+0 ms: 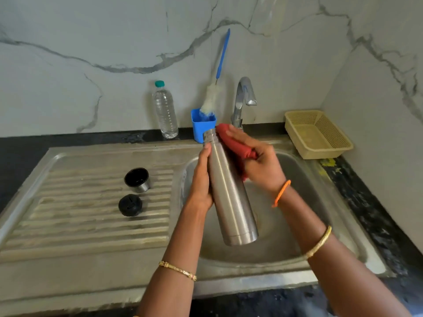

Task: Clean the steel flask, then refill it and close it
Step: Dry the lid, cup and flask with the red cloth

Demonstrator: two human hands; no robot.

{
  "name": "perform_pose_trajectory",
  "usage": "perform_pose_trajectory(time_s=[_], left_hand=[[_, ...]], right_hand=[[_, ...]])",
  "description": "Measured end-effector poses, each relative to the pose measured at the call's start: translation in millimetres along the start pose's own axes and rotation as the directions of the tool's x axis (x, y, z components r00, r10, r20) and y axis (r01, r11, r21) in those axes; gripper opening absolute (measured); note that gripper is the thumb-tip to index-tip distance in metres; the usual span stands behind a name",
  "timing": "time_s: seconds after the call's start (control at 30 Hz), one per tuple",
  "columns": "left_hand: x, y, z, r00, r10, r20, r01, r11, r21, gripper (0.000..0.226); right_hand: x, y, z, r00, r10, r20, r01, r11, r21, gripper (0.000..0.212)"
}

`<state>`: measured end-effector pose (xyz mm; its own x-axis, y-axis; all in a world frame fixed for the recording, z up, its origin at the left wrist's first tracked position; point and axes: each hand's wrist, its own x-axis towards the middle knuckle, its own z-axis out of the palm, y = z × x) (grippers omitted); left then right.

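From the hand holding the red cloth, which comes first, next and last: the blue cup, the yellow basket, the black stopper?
From the right hand, in the head view:
1. Blue cup: just behind the flask's mouth, left of the tap.
2. Yellow basket: on the counter in the right corner.
3. Black stopper: far left on the ridged drainboard.

A home kitchen, by the look of it. The hands work over a steel sink with a ribbed drainboard to their left, set in a dark counter. Just beyond the grip stands a tap; a brush leans in a blue holder, a water bottle beside it. Veined marble walls behind, a plastic basket to the right.
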<state>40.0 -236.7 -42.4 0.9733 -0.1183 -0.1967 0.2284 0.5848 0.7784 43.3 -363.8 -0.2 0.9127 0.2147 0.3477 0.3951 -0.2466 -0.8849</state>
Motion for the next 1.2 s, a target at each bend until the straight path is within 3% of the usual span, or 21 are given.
perform_pose_trajectory(time_s=[0.07, 0.13, 0.27, 0.33, 0.4, 0.47, 0.53, 0.6, 0.67, 0.73, 0.8, 0.87, 0.93, 1.0, 1.1, 1.2], left_hand=[[3, -3, 0, 1.0, -0.029, -0.006, 0.029, 0.999, 0.021, 0.061], [7, -9, 14, 0.999, -0.002, -0.043, 0.005, 0.998, 0.07, 0.062], [16, -16, 37, 0.995, 0.044, -0.091, -0.027, 0.982, 0.187, 0.07], [20, -21, 41, 0.993, 0.055, -0.107, -0.034, 0.982, 0.185, 0.07], [22, -30, 45, 0.994, 0.056, -0.094, -0.04, 0.986, 0.16, 0.073], [21, -36, 51, 0.991, 0.069, -0.113, -0.051, 0.986, 0.156, 0.07], [21, -36, 56, 0.983, 0.067, -0.169, -0.044, 0.99, 0.134, 0.078], [25, -35, 59, 0.973, 0.076, -0.216, -0.054, 0.993, 0.107, 0.092], [31, -30, 62, 0.943, 0.151, -0.298, -0.127, 0.987, 0.098, 0.081], [35, -27, 69, 0.901, 0.236, -0.364, -0.216, 0.972, 0.094, 0.046], [39, -24, 77, 0.857, 0.303, -0.416, -0.302, 0.951, 0.07, 0.029], [44, -19, 78, 0.82, 0.321, -0.473, -0.358, 0.934, 0.014, 0.035], [47, -13, 75, 0.796, 0.308, -0.521, -0.393, 0.918, -0.058, 0.053], [50, -9, 71, 0.784, 0.315, -0.535, -0.439, 0.89, -0.119, 0.064], [53, -11, 69, 0.772, 0.365, -0.52, -0.49, 0.863, -0.121, 0.062], [51, -28, 66, 0.842, 0.338, -0.421, -0.422, 0.898, -0.123, 0.085]], right_hand=[[15, 2, -13, 0.979, 0.2, 0.026, -0.201, 0.957, 0.207, 0.072], [15, 9, -28, 0.978, 0.206, 0.035, -0.209, 0.953, 0.218, 0.072], [1, 14, -35, 0.997, -0.053, -0.061, 0.049, 0.997, -0.062, 0.063], [-11, 21, -33, 0.976, -0.207, -0.065, 0.185, 0.951, -0.247, 0.06], [-15, 23, -34, 0.969, -0.245, -0.042, 0.216, 0.914, -0.343, 0.055], [-9, 27, -40, 0.985, -0.17, -0.015, 0.159, 0.948, -0.276, 0.056], [3, 26, -56, 0.997, 0.051, 0.055, -0.048, 0.998, -0.05, 0.065], [10, 26, -74, 0.942, 0.274, 0.196, -0.294, 0.952, 0.083, 0.071], [6, 26, -80, 0.913, 0.326, 0.244, -0.353, 0.932, 0.079, 0.07], [-3, 17, -73, 0.958, 0.266, 0.107, -0.271, 0.962, 0.03, 0.067], [-18, 11, -61, 0.996, 0.08, -0.034, -0.083, 0.99, -0.11, 0.064], [-42, 14, -44, 0.99, -0.116, -0.083, 0.085, 0.947, -0.309, 0.064], [-72, 25, -33, 0.973, -0.2, -0.116, 0.125, 0.876, -0.467, 0.074], [-100, 42, -30, 0.968, -0.161, -0.192, 0.049, 0.872, -0.487, 0.077], [-106, 53, -35, 0.949, -0.025, -0.315, -0.095, 0.928, -0.361, 0.076], [-74, 39, -33, 0.944, 0.029, -0.329, -0.122, 0.956, -0.266, 0.078]])
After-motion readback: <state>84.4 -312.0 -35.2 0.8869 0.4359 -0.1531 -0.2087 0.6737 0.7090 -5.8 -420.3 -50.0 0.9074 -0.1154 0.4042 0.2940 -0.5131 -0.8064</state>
